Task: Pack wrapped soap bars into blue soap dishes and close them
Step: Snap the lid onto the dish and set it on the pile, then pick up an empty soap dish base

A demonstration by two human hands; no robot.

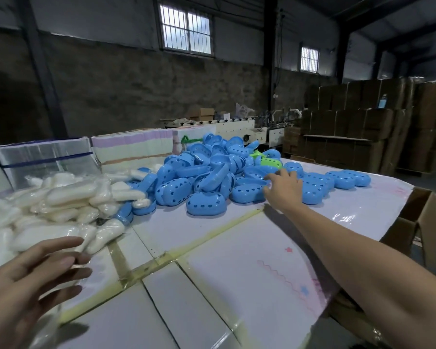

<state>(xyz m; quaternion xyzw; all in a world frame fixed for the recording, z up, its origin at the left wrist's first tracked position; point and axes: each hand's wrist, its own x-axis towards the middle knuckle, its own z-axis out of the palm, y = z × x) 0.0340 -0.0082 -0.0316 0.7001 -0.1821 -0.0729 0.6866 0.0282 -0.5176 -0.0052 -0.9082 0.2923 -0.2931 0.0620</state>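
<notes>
Nearest the camera, at the lower left, the left hand (35, 275) hangs over the counter (237, 260) with its fingers straight and loosely spread, holding nothing; its fingertips lie just beside the near edge of the heap of wrapped soap bars (61, 202). These pale bars in clear film are piled on the left part of the counter, some of them spilling toward the middle. The counter itself is a white, glossy surface crossed by strips of yellowish tape, with small star prints near its right side.

Farther out, the right arm stretches across the counter, and the right hand (282, 187) reaches the pile of blue soap dishes (212, 177). Its fingers are bent at the edge of the pile, touching the blue plastic, but I cannot tell whether they grip a dish. The dishes are oval shells with heart-shaped holes, heaped in the middle of the counter, with a few lying apart to the right. A green dish (269, 162) sits among them just beyond the right hand.

Behind the piles stand bundled stacks of flat white packaging (126, 147). Beyond the counter there is a machine (237, 127), and stacked cardboard boxes (363, 122) line the right wall.
</notes>
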